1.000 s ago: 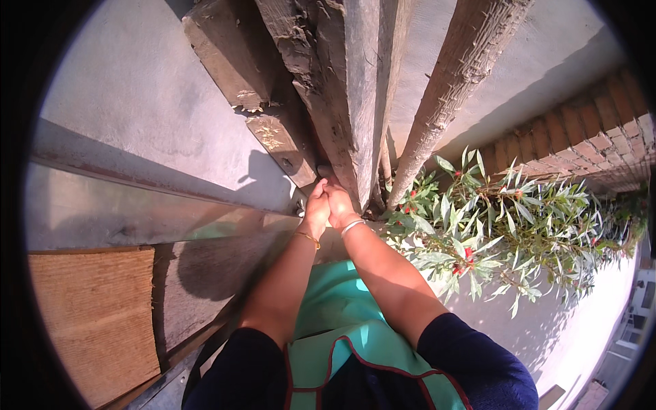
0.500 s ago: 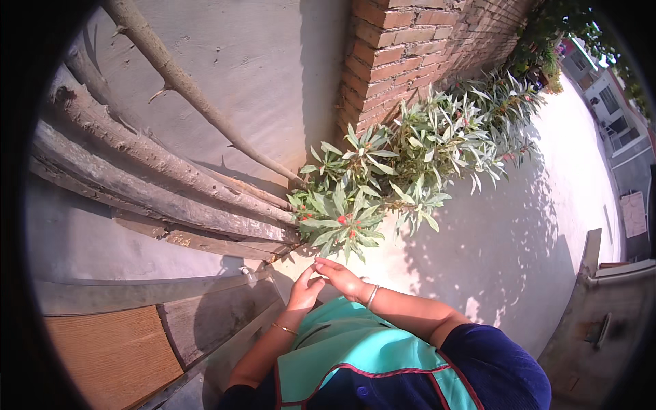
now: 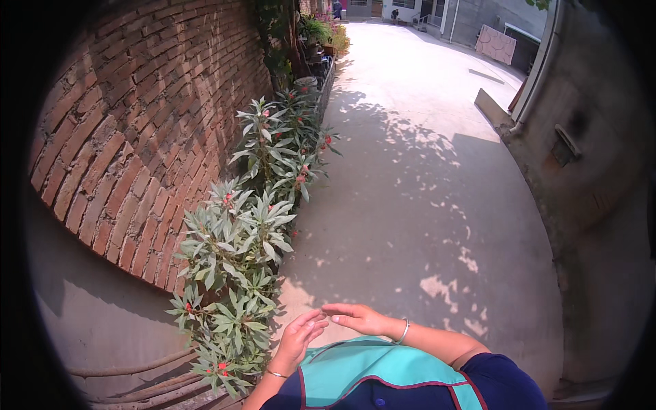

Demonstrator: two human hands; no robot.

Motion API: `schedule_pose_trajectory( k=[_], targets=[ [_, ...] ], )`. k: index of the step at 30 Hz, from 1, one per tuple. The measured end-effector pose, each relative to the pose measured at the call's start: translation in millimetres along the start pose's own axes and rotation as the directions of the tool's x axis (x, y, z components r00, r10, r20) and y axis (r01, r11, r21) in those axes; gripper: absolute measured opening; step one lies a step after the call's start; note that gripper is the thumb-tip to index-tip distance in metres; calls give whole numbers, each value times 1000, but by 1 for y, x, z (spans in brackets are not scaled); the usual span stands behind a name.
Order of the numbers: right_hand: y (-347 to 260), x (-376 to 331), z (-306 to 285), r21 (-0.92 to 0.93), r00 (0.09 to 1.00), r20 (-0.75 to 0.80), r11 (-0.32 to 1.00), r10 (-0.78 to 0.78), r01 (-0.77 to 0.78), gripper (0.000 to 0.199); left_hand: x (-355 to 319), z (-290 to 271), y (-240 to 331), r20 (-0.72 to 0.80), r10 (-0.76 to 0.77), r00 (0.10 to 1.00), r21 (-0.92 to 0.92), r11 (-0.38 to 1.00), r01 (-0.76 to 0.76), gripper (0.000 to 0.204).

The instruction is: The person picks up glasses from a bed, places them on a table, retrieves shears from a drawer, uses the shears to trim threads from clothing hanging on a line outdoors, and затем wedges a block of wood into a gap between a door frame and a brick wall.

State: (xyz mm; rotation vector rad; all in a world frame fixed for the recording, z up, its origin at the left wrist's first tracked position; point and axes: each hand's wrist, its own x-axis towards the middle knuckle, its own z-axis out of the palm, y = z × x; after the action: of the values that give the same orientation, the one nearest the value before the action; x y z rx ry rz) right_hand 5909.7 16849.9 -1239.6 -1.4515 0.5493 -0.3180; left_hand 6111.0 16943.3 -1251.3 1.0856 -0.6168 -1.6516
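My left hand (image 3: 298,336) and my right hand (image 3: 362,320) are raised in front of my waist, above the turquoise apron (image 3: 383,369) with dark red trim. Their fingertips come together or nearly so; whether they touch is hard to tell. Fingers on both hands are stretched out and slightly bent, and nothing shows between them. A thin bracelet circles each wrist. Just left of my left hand grow leafy plants with red flowers (image 3: 239,239).
A brick wall (image 3: 137,157) rises along the left behind the plants. Poles (image 3: 143,389) lean at the lower left. The concrete path (image 3: 389,205), dappled with shade, runs ahead to buildings. A grey wall (image 3: 601,171) bounds the right.
My view has swung right and up, from the corner with poles to the path ahead. The plants now sit further left. My hands stay close together and have parted slightly.
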Motion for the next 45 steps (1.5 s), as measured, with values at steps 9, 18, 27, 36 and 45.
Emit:
schedule_pose_trajectory(
  k=[9,18,27,36,45],
  targets=[
    [25,1,-277,205,956,-279,978,88,-30,40,288,69,75,202,-127,971,199,976,86,39],
    [-43,11,-553,326,740,-664,931,104,162,40,644,267,209,585,-147,797,228,974,12,40],
    [-51,56,-877,249,506,-859,927,77,282,45,966,396,241,590,-190,784,209,975,79,43],
    [-134,214,-1287,92,847,-514,974,-133,209,39,1210,409,327,148,112,983,6,993,-114,42],
    [-129,326,-1588,298,841,-541,931,-17,210,39,1594,571,437,316,140,938,31,987,-158,37]
  ],
)
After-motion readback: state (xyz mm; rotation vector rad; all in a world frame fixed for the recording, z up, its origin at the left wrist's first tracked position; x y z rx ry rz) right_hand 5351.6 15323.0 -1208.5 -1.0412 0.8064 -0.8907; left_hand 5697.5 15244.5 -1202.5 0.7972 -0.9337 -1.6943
